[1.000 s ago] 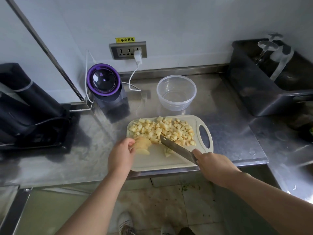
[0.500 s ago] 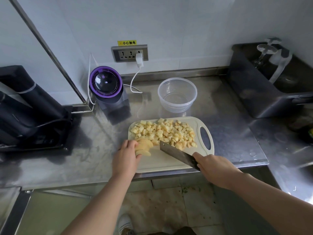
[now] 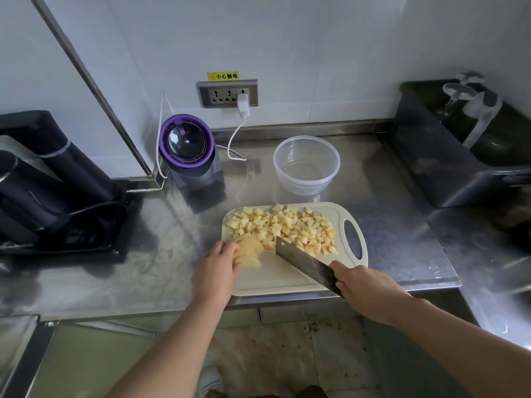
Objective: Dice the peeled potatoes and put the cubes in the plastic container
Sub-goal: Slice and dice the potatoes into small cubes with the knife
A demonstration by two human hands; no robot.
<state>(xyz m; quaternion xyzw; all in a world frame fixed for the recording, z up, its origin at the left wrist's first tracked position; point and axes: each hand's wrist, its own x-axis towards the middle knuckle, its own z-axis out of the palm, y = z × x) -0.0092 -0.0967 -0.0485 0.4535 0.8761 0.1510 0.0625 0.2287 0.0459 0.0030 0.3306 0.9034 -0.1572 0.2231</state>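
Steadies a pale, peeled, partly sliced potato piece (image 3: pixel 248 251) at the left edge of the white plastic cutting board (image 3: pixel 275 280) with the left hand (image 3: pixel 214 268), fingers bent over it and pressing down. Grips a broad steel cleaver (image 3: pixel 304 262) in the right hand (image 3: pixel 365 288) at the board's near right corner, blade angled across the board's middle toward the heap of pale yellow potato cubes (image 3: pixel 281 228) on the board's far half. Leaves the clear round plastic container (image 3: pixel 330 176) just beyond the board's far edge, no cubes inside.

Risks a nick to the left fingertips through any drift under the blade, so near the potato. Could send slices skidding off the board's left edge, given a thin, probably slippery stack. Could also scatter cubes from the crowded far edge onto the grey steel counter (image 3: pixel 388 225) during the transfer to the container.

Cannot make out the left fingertips, tucked behind the potato, nor the cleaver's handle, buried in the right fist. Cannot settle contact between blade edge and board, nor the depth of the cuts in the potato
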